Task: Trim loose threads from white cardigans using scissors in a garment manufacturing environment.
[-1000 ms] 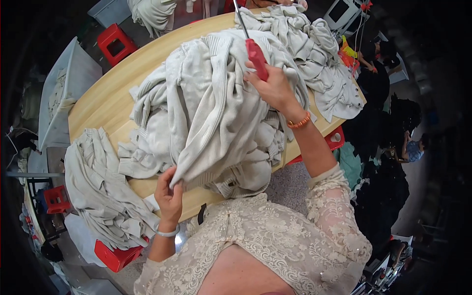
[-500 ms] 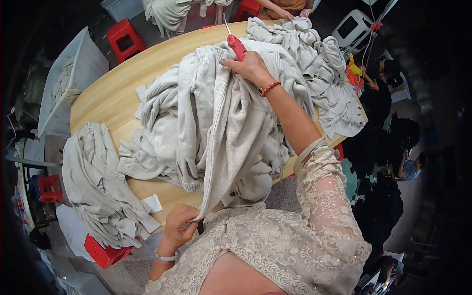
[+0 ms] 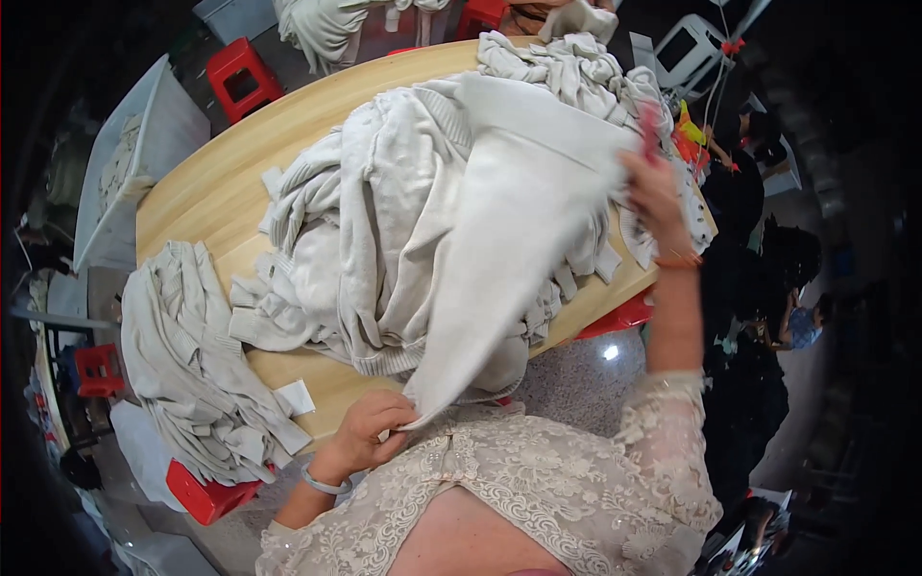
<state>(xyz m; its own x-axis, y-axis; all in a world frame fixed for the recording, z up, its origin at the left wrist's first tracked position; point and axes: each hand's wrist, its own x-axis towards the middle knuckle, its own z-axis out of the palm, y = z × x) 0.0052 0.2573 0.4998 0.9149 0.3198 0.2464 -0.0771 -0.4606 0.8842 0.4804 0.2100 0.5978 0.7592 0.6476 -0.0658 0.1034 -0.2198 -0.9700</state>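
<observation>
A pale grey knitted garment (image 3: 519, 250) is stretched taut over a heap of similar knitwear (image 3: 384, 221) on a round wooden table (image 3: 206, 197). My left hand (image 3: 370, 432) pinches its lower corner close to my chest. My right hand (image 3: 653, 192) is raised at the right, gripping the garment's far edge together with a red-handled tool (image 3: 651, 125), which is blurred. An orange band sits on my right wrist, a pale bracelet on my left.
A stack of folded grey knits (image 3: 187, 370) hangs over the table's left edge. More crumpled knits (image 3: 576, 62) lie at the far side. Red stools (image 3: 240, 72) stand around. A grey bin (image 3: 134, 168) is at left. Another person's hand (image 3: 567, 14) is at the top.
My right hand swung from the far top of the heap out to the right, pulling the garment open and taut. My left hand drew its corner toward my chest.
</observation>
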